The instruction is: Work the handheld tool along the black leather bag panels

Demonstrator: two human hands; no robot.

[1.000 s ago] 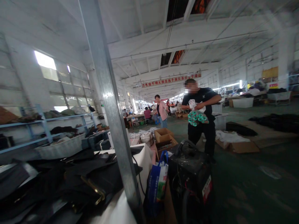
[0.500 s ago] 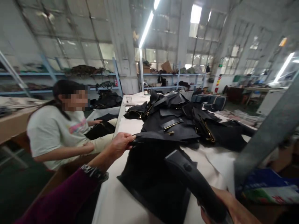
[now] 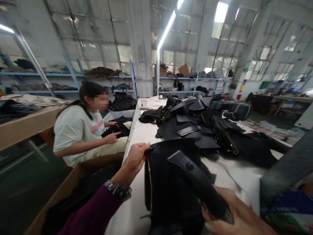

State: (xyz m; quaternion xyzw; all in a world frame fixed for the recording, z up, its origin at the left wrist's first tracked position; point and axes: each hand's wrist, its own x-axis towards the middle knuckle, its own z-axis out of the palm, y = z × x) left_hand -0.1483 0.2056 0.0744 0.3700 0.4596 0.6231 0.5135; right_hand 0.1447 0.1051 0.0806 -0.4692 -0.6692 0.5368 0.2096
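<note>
My left hand (image 3: 137,156) pinches the upper left corner of a black fabric piece (image 3: 168,195) with a gold zipper along its left edge. The piece hangs over the white table (image 3: 132,199). In my right hand (image 3: 234,209) is a black handheld tool (image 3: 195,176) with a long body, a flat angled end and a round button. Its end points up and left in front of the fabric; whether they touch I cannot tell. Beyond lies a heap of black pieces with gold zippers (image 3: 190,120).
A co-worker (image 3: 78,133) sits left of the table, hands on dark material. A cardboard box (image 3: 66,189) with black material stands below left. A grey metal post (image 3: 286,166) slants up at right, with a printed bag (image 3: 290,205) behind it. Blue shelves (image 3: 181,78) line the back.
The view has shifted left. The black piece has turned, so its gold-zippered left edge now shows below my left hand. The tool's end now sits closer to that hand. The co-worker's hands have moved.
</note>
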